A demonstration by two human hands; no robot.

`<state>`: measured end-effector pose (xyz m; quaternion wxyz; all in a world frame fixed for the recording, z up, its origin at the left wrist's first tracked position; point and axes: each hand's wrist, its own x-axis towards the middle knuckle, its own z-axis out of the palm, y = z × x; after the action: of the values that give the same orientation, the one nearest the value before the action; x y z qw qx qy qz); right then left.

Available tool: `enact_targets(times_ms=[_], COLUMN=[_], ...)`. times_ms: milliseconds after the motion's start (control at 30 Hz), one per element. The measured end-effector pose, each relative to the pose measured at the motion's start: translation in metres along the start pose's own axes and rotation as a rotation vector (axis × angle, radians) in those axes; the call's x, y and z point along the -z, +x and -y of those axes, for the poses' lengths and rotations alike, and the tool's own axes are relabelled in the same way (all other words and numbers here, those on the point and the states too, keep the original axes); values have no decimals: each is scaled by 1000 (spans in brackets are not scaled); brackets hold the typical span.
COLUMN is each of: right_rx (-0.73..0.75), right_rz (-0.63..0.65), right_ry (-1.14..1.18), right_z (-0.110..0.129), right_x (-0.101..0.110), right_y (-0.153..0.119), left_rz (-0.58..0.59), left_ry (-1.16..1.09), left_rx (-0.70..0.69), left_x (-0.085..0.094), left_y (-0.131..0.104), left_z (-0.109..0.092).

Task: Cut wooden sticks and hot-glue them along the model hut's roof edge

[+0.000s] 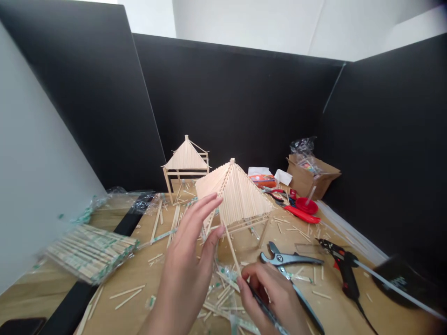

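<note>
In front of me stands a small pavilion model (244,193) of thin wooden sticks, with a pyramid roof on legs. A loose-looking wooden stick (230,244) slants down from its front roof corner toward my right hand. My left hand (190,242) is raised beside that corner, fingers stretched and thumb apart; whether the thumb touches the stick I cannot tell. Closed around a dark pen (261,304), my right hand (270,293) has its fingertips at the stick's lower end. Blue-handled cutting pliers (291,260) lie just beyond it.
Behind stands a second pavilion model (186,158). A bagged bundle of chopsticks (91,251) lies left. A black glue gun (344,270), red-handled tools (302,214) and a cardboard box (307,174) are on the right. Stick offcuts litter the table; black panels (226,97) enclose it.
</note>
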<state>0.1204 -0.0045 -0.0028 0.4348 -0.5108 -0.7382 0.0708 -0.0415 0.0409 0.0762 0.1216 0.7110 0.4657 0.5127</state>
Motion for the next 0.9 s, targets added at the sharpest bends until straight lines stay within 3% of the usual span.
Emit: enact_targets(times_ms=[167,233,333,433,533,667,833,900], right_rx=[-71,-124,-135,-108,-94,-108,-246,-294], right_rz=[-90,-121,-182,-247,-255,-113,308,401], right_ry=[-27,-22,-27,-62,-94,-15,-191,-270], right_z=[-4,-6,-5,-1,0,-14,-59,-79], right_x=[4,4,5,9,17,29,27,23], right_y=[-15,-20,-26,-30,-35,-45,-47,-45], left_rz=[-116,-109,138,434,592,604,507,507], left_ry=[-122,-154,-176,-294,-463,-531,-375,-340], left_rx=[53,78,152,250,362,389,305,300], left_x=[14,16,5,-22,-46,-47,-19,-14], left_y=[-16,-20,-23,-25,-30,-34,-26,-23], left_z=[-22,-23,-17,-11,-12,-19,-24,-24])
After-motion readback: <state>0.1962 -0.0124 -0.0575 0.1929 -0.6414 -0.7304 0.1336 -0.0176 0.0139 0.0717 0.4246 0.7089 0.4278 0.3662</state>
